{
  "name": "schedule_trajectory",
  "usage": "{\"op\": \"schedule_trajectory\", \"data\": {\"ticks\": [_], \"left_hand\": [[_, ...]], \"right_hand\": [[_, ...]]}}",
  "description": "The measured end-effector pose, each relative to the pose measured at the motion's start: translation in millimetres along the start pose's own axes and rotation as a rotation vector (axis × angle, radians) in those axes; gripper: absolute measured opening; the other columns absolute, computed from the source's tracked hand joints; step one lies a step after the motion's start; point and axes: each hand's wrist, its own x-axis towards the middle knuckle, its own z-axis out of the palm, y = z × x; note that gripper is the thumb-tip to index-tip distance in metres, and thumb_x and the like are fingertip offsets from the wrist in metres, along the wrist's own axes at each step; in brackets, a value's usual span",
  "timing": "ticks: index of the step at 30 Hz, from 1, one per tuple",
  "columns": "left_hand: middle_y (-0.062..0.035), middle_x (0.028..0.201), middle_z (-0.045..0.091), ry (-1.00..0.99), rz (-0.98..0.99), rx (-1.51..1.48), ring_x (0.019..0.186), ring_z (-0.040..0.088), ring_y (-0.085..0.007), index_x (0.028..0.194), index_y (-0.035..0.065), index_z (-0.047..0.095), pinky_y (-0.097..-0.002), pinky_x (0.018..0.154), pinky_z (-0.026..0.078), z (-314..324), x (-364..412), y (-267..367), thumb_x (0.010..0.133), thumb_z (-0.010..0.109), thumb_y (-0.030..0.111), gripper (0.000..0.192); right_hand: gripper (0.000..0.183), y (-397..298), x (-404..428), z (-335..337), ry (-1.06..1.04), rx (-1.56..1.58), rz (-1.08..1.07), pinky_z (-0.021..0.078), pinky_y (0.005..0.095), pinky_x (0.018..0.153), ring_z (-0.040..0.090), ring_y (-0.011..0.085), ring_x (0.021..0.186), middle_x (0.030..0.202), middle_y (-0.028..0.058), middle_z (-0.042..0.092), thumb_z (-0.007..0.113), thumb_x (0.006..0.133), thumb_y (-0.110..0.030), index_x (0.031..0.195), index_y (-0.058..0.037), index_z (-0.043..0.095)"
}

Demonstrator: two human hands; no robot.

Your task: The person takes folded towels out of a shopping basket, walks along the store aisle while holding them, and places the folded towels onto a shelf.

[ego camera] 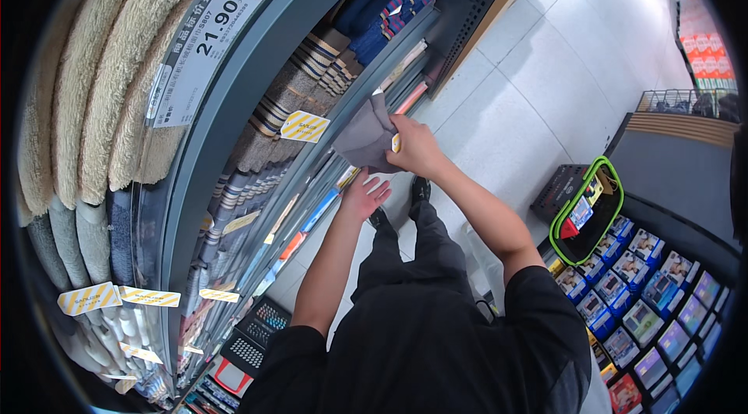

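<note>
A folded dark grey cloth (365,136) is held in front of me, beside the edge of a metal store shelf (234,122). My right hand (414,145) grips its right side, and a small white and yellow tag (395,143) shows at the fingers. Below the cloth's lower edge, my left hand (363,196) has its fingers spread and its palm partly turned up. The left fingertips are close to the cloth; whether they touch it I cannot tell. Grey striped towels (304,81) with a yellow-striped tag (305,126) lie folded on the shelf to the left.
Beige towels (134,52) fill the upper shelf behind a price label (213,43). Navy towels (397,11) lie farther along. A black shopping basket with green handles (590,209) stands at right, near boxed goods (631,268). Pale floor tiles (497,98) run between the displays.
</note>
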Motion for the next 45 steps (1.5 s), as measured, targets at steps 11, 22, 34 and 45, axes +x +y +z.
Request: {"op": "schedule_trajectory", "data": {"ticks": [11, 22, 34, 45], "left_hand": [[-0.011, 0.129, 0.052, -0.526, 0.267, -0.044, 0.116, 0.053, -0.0228, 0.135, 0.0076, 0.042, -0.036, 0.099, 0.045, 52, -33, 8, 0.098, 0.045, 0.037, 0.047], [-0.0109, 0.131, 0.051, -0.403, 0.483, 0.21, 0.119, 0.051, -0.0228, 0.138, 0.0064, 0.04, -0.0354, 0.099, 0.045, 34, -22, 15, 0.098, 0.047, 0.034, 0.049], [-0.012, 0.134, 0.05, -0.344, 0.675, 1.167, 0.122, 0.049, -0.0231, 0.14, 0.0058, 0.04, -0.0366, 0.1, 0.043, 43, -25, 23, 0.097, 0.049, 0.039, 0.055], [-0.0141, 0.123, 0.056, -0.152, 0.528, 0.804, 0.114, 0.053, -0.0226, 0.131, -0.0021, 0.043, -0.0327, 0.1, 0.04, 60, -72, 48, 0.069, 0.078, 0.007, 0.072]], "right_hand": [[0.062, -42, -75, 7, 0.037, -0.611, -0.669, 0.0395, 0.0455, 0.094, 0.052, 0.0227, 0.106, 0.108, 0.0045, 0.058, 0.076, 0.065, -0.028, 0.122, -0.0138, 0.055], [0.069, 5, -19, -23, 0.053, -0.154, -0.244, 0.0435, 0.0399, 0.096, 0.053, 0.0332, 0.115, 0.123, 0.0157, 0.057, 0.075, 0.072, -0.043, 0.127, -0.0077, 0.054], [0.08, 69, -23, -14, -0.583, 0.971, 0.466, 0.0449, 0.0348, 0.097, 0.058, 0.0248, 0.111, 0.124, 0.0174, 0.057, 0.077, 0.077, -0.034, 0.134, 0.0083, 0.04], [0.066, 75, -74, 29, -0.328, 1.016, 0.454, 0.0449, 0.035, 0.097, 0.056, 0.0236, 0.114, 0.123, 0.0154, 0.057, 0.075, 0.08, -0.019, 0.133, 0.0058, 0.043]]}}
